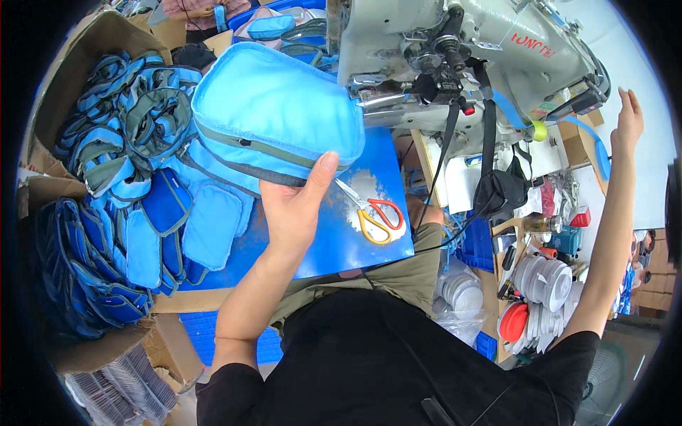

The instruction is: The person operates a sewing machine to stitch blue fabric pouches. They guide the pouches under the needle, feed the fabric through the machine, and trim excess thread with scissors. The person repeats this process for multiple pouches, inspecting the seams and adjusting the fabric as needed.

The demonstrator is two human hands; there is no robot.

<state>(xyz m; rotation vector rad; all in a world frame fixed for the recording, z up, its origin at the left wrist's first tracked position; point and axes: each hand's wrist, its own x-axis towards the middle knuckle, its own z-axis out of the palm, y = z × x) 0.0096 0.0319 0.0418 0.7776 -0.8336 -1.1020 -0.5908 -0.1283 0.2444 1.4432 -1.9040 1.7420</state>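
Note:
My left hand (pixel 295 202) is closed on the near edge of a light blue fabric bag (pixel 280 103) with dark grey-green trim and a zipper strip, thumb on top. The bag's far right edge lies at the presser area of a grey industrial sewing machine (pixel 398 50). My right hand (pixel 626 124) is raised at the far right, fingers stretched upward, with nothing visible in it. Scissors (pixel 376 213) with one yellow and one red handle lie on the blue table (pixel 320 255), just right of my left hand. Blue binding tape (pixel 508 106) runs along the machine to the right.
Cartons at the left hold bundled blue and grey fabric strips (pixel 160 121) and dark blue pieces (pixel 78 263). Light blue padded panels (pixel 213 227) lie on the table's left side. A black pouch (pixel 501 192) hangs below the machine. White reels (pixel 543 277) stand at the right.

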